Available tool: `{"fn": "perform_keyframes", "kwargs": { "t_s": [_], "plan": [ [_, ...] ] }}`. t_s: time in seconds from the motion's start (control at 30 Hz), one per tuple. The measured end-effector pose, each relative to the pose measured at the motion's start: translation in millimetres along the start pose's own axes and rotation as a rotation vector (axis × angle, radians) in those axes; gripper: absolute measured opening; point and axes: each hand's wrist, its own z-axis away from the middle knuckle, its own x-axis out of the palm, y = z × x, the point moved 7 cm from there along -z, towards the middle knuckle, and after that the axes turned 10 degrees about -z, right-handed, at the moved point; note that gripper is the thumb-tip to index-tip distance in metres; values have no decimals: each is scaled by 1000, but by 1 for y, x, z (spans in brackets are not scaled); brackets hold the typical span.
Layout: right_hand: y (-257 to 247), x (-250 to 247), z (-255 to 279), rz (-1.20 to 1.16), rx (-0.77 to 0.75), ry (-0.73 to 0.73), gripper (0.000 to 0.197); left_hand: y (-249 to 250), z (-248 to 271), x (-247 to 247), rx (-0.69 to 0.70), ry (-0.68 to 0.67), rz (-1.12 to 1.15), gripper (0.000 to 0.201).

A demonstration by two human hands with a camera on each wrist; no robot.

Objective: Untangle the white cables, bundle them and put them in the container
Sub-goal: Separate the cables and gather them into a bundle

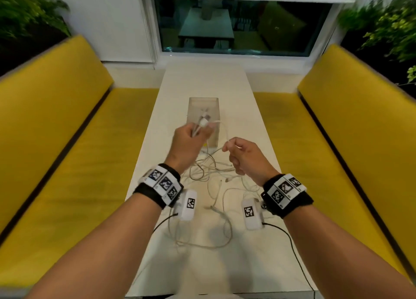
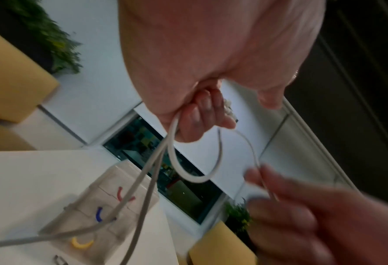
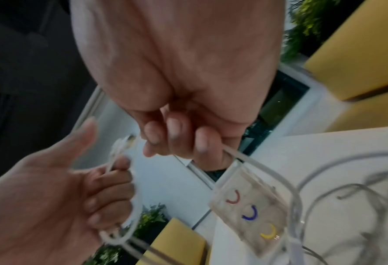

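A clear plastic container (image 1: 203, 109) stands on the white table (image 1: 202, 80) beyond my hands; red, blue and yellow arcs mark its wall (image 2: 111, 202) (image 3: 249, 213). My left hand (image 1: 191, 139) is raised in front of it and grips folded loops of white cable (image 2: 188, 175), a plug end (image 3: 122, 143) sticking out above the fist. My right hand (image 1: 242, 154) pinches a strand of the same cable (image 3: 245, 159) a little to the right. A tangle of white cables (image 1: 211, 175) lies on the table under both hands.
Yellow benches (image 1: 56, 118) (image 1: 349, 130) run along both sides of the narrow table. A window (image 1: 243, 26) sits in the far wall, with plants (image 1: 29, 13) in the back corners. Black leads (image 1: 290, 242) trail from my wrist units over the near table.
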Motion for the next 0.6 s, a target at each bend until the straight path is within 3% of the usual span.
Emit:
{"fn": "perform_keyframes", "kwargs": {
  "t_s": [0.1, 0.2, 0.33, 0.6],
  "plan": [
    [-13, 23, -4, 51, -20, -56, 24, 5, 5, 19, 45, 2, -54, 41],
    [-20, 37, -1, 5, -23, -167, 17, 2, -3, 12, 30, 73, -52, 40],
    [-15, 37, 4, -26, -24, -246, 24, 12, -7, -2, 47, 91, -45, 37],
    [35, -12, 5, 150, 106, -93, 34, -4, -27, -53, -9, 317, -15, 37]
  ]
}}
